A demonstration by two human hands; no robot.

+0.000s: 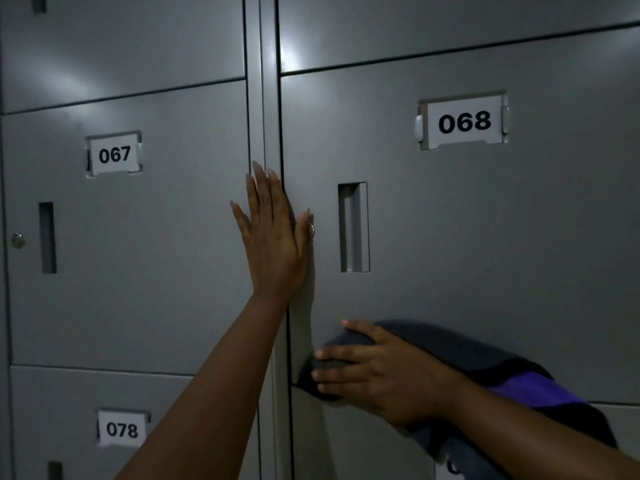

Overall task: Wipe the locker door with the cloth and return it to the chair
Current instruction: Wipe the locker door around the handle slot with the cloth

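We see cloth (467, 355) partly hidden under our right hand (377, 375) and forearm; its lower right end cut off near frame edge. Cloth dark with purple band, long axis running from lower left corner of locker door (485, 237), marked 068, down to right. Our right hand presses cloth against door, fingers spread over it. Our left hand (273, 237) flat, fingers extended, grasping nothing, on door's left edge.
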